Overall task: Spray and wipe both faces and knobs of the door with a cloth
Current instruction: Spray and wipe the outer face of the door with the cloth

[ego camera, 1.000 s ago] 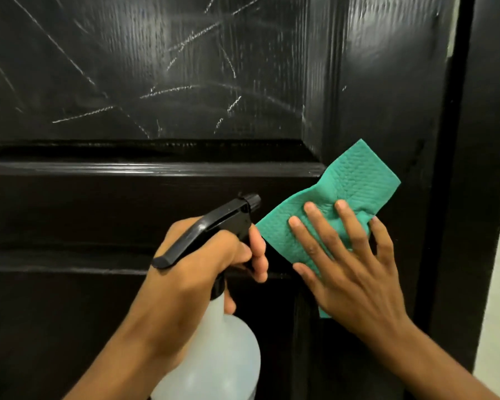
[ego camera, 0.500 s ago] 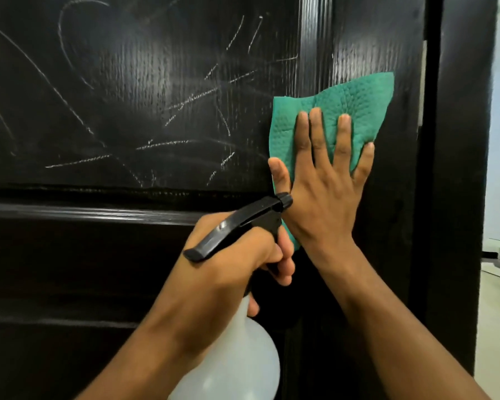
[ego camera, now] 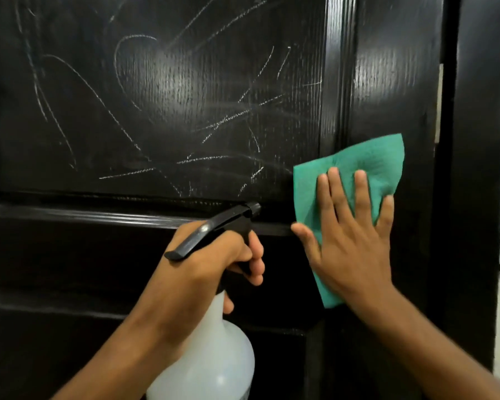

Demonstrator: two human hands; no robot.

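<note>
Right hand [ego camera: 350,241] lies flat, fingers straight and spread, pressing the green cloth [ego camera: 355,166] against the door [ego camera: 185,96]. Cloth sits on the door's right vertical strip, just right of the scribbled upper panel [ego camera: 156,111], level with that panel's bottom edge. Left hand [ego camera: 208,264] is curled round the neck of the spray bottle [ego camera: 211,362], fingers wrapped over the trigger; nozzle [ego camera: 253,207] points at the door, just left of the cloth and close to the surface.

Risks, as a judgement:
- Pale chalk-like scrawl covers most of the panel; the cloth is on the strip beside it, so the marks could be missed if wiping stays on that strip.
- A flat palm has no pinch on the cloth; it may bunch or slide out.
- No knob in view; knobs and the far face look not yet done.

No brand, label or readable writing; the scrawl is only loops and strokes.
</note>
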